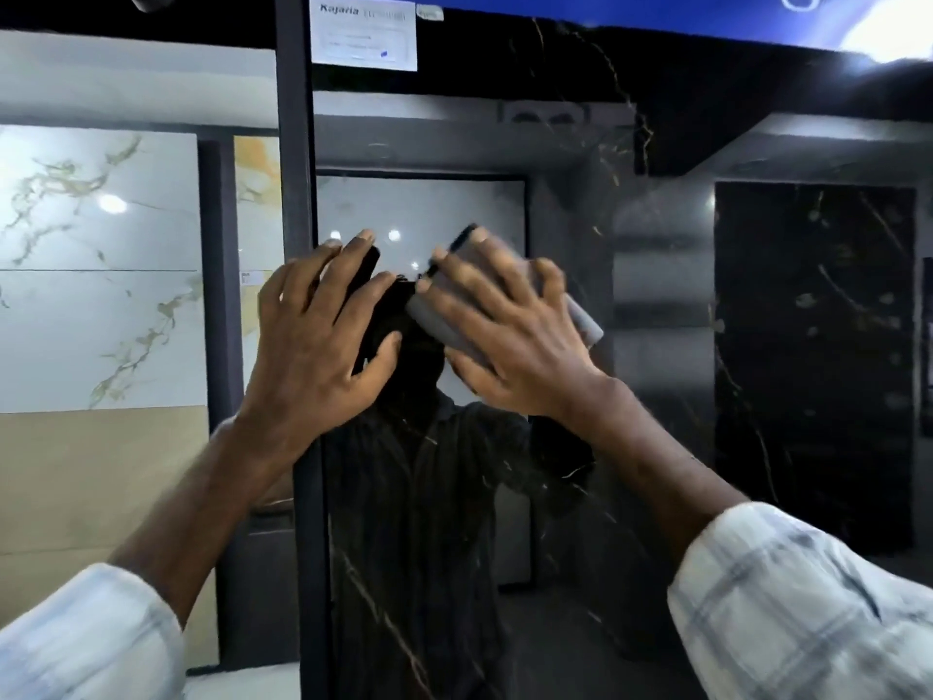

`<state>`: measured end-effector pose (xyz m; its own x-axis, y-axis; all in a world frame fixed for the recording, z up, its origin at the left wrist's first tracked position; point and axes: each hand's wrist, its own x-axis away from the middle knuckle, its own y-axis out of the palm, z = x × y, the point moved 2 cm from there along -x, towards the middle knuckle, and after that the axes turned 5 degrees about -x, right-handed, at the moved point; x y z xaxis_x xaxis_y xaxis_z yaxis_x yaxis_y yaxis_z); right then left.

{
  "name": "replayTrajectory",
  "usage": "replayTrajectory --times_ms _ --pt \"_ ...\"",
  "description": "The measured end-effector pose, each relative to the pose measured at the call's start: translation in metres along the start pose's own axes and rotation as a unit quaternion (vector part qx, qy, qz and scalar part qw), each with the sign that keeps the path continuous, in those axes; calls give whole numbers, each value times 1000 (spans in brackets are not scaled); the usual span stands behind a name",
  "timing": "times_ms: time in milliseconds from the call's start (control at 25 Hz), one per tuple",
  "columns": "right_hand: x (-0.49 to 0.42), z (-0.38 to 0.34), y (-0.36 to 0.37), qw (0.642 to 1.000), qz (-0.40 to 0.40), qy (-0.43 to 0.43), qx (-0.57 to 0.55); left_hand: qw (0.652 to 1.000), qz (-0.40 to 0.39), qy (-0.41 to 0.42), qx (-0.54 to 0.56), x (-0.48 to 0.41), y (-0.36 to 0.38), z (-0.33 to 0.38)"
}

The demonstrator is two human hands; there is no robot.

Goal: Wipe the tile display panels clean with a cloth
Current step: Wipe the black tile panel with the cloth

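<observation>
A glossy black tile panel (631,346) with thin gold veins stands upright in front of me and mirrors the room and a person. My right hand (510,336) presses a folded grey cloth (585,320) flat against the panel at about head height, fingers spread and straight. My left hand (313,336) lies with straight fingers on the panel's left edge, across its dark frame (298,144). The cloth is mostly hidden under my right hand.
A white paper label (363,32) is stuck at the top of the panel. To the left stand white marble-look tile panels (96,270) with gold veins and a beige tile (101,477) below. Another dark frame post (217,275) rises between them.
</observation>
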<state>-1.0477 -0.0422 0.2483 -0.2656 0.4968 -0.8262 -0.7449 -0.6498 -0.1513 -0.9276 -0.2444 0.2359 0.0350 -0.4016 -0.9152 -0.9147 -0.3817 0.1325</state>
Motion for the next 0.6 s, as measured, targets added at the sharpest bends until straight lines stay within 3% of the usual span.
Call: replayTrajectory --times_ms 40,80,200,240,320,400,440,560,600 --pt "2 1 -1 998 -11 -62 4 1000 0 -13 -5 13 -1 -2" --pt "-5 14 -7 998 -6 -57 3 999 -8 -30 -8 24 0 -4" --pt "-33 29 -16 976 56 210 -14 997 -34 -67 17 35 4 -4" --pt "-39 13 -11 973 55 224 -3 996 -38 -68 31 35 4 -4" --pt "-39 -32 3 998 29 62 7 996 -38 -66 51 34 3 -6" --pt "-35 -22 0 998 4 -66 4 995 -40 -68 61 35 3 -5" --pt "-41 -2 -7 999 7 -51 4 995 -40 -67 61 36 3 -5" --pt "-54 36 -17 981 41 191 -11 993 -26 -65 98 36 2 -5" --pt "-54 24 -14 975 37 219 -8 989 -17 -71 130 36 0 -7"
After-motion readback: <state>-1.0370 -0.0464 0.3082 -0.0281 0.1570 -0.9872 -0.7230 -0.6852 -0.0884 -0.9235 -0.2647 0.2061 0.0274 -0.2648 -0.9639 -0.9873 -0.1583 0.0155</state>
